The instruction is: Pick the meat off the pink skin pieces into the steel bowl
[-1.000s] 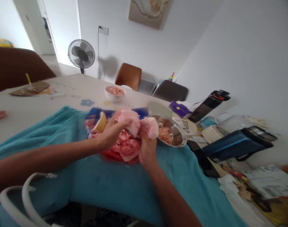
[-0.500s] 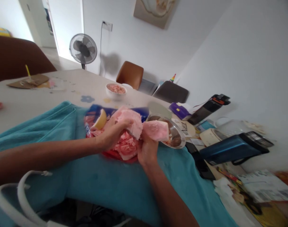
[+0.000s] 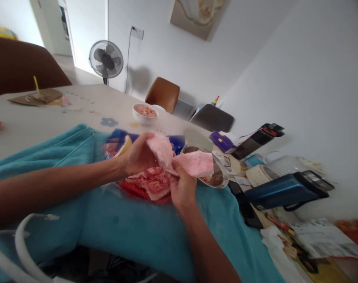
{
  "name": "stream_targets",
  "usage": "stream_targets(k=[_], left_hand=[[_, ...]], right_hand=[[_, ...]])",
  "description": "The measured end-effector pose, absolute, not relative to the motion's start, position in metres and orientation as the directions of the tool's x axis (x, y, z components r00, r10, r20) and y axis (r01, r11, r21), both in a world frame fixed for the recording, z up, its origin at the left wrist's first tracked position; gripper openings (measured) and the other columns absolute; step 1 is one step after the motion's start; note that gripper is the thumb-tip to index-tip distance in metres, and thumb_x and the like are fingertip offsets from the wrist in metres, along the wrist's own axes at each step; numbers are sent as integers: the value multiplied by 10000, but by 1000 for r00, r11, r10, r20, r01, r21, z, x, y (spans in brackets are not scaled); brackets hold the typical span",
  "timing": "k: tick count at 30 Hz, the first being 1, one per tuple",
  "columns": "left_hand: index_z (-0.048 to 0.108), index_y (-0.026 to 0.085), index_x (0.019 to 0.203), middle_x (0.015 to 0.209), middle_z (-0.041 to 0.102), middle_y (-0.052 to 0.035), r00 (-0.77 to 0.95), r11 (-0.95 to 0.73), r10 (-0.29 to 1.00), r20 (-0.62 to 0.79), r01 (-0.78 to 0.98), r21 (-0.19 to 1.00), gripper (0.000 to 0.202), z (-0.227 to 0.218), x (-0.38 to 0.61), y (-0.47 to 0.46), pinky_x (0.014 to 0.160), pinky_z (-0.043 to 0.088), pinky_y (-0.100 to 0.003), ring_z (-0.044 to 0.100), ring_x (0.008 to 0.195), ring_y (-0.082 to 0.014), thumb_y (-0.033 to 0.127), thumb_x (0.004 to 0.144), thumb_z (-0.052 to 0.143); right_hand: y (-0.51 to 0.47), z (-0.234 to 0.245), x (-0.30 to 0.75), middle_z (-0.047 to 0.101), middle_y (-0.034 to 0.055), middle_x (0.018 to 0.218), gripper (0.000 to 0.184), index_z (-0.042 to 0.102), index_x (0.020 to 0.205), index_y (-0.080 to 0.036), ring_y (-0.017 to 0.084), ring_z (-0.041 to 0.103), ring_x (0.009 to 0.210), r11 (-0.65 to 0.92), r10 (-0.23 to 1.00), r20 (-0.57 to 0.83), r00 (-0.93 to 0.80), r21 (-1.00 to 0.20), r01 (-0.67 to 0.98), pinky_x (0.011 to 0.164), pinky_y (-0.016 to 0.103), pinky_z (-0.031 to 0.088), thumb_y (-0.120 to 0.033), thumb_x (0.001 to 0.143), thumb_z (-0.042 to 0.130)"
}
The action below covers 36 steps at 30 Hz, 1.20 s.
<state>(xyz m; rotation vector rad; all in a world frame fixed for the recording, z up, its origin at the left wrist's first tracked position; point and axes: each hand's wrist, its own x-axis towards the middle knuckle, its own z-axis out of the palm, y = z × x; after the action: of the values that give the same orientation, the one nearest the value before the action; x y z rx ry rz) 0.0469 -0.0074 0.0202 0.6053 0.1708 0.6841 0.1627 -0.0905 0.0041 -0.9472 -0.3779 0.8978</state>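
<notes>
My left hand is closed around a thick pink pomelo chunk, its fingers partly hidden behind it. In my right hand, the thumb presses on a second pink pomelo piece that points to the right. The two pieces meet near my right thumb; whether they are joined I cannot tell. Beneath my hands, crumpled pink pomelo membranes lie on a red and blue plastic bag. A pale yellow rind wedge rests by my left wrist. Behind the right piece is a steel bowl.
A teal cloth covers the near table edge. Farther back stands a white bowl of pink pulp. To the right are a blue bottle, a dark bottle, a purple tissue pack and a black phone.
My left hand has turned and shifted slightly, tilting its chunk so that more of the membranes below show. The right piece has moved a little to the right.
</notes>
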Motion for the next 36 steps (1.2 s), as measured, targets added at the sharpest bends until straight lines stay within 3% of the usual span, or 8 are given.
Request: stream_targets(k=[6, 9, 12, 16, 20, 23, 32, 36], left_hand=[[684, 120, 969, 936, 746, -148, 789, 700, 614, -22, -531, 478, 383, 14, 45, 1, 841, 541, -411, 704, 890, -290, 432, 862, 487], [680, 126, 937, 924, 743, -159, 792, 722, 608, -55, -522, 453, 388, 14, 46, 3, 835, 543, -421, 707, 871, -293, 447, 863, 474], [673, 144, 870, 870, 736, -154, 788, 747, 604, -117, -509, 427, 389, 19, 46, 1, 794, 545, -418, 704, 802, -284, 455, 865, 439], [667, 152, 824, 808, 729, -137, 796, 772, 588, -143, -500, 392, 391, 29, 46, -5, 745, 541, -380, 692, 742, -263, 484, 847, 462], [670, 138, 794, 753, 724, -137, 818, 790, 559, -138, -475, 388, 421, 31, 44, -7, 680, 528, -351, 678, 675, -246, 498, 850, 459], [678, 128, 807, 753, 734, -129, 831, 798, 542, -120, -465, 383, 443, 26, 42, -3, 685, 527, -356, 685, 685, -248, 509, 865, 459], [683, 111, 862, 830, 744, -161, 859, 783, 512, 7, -469, 409, 434, 11, 42, 11, 840, 527, -427, 715, 841, -302, 480, 869, 454], [687, 98, 937, 890, 749, -176, 830, 757, 557, 12, -514, 404, 419, 11, 41, 10, 871, 525, -446, 715, 893, -316, 439, 852, 458]], right_hand=[[-95, 3, 163, 737, -10, 865, 315, 674, 903, -204, 182, 696, 916, 264, 854, -28, 519, -837, -479, 779, 300, 593, -160, 604, 763], [-97, 3, 163, 711, -20, 779, 269, 694, 884, -190, 140, 662, 728, 207, 890, -35, 455, -858, -471, 607, 234, 556, -183, 624, 767], [-99, 4, 162, 724, -10, 845, 300, 703, 918, -188, 107, 614, 641, 178, 904, -46, 426, -864, -471, 477, 185, 477, -195, 626, 773], [-101, 6, 160, 729, -13, 866, 340, 698, 957, -202, 118, 633, 677, 174, 917, -32, 397, -865, -471, 607, 231, 567, -196, 624, 764], [-102, 7, 161, 741, 1, 962, 356, 686, 963, -214, 154, 691, 890, 132, 950, -39, 308, -847, -516, 745, 244, 595, -191, 614, 752], [-102, 9, 161, 746, 9, 990, 381, 680, 974, -214, 146, 699, 863, 92, 963, -62, 263, -839, -536, 665, 204, 588, -187, 600, 743], [-99, 15, 162, 680, -54, 648, 284, 636, 736, -181, 92, 613, 545, 96, 878, -225, 423, -782, -616, 412, 149, 483, -135, 491, 771], [-96, 13, 166, 682, -57, 676, 272, 616, 742, -190, 106, 663, 636, 162, 860, -197, 470, -768, -620, 539, 176, 566, -106, 531, 767]])
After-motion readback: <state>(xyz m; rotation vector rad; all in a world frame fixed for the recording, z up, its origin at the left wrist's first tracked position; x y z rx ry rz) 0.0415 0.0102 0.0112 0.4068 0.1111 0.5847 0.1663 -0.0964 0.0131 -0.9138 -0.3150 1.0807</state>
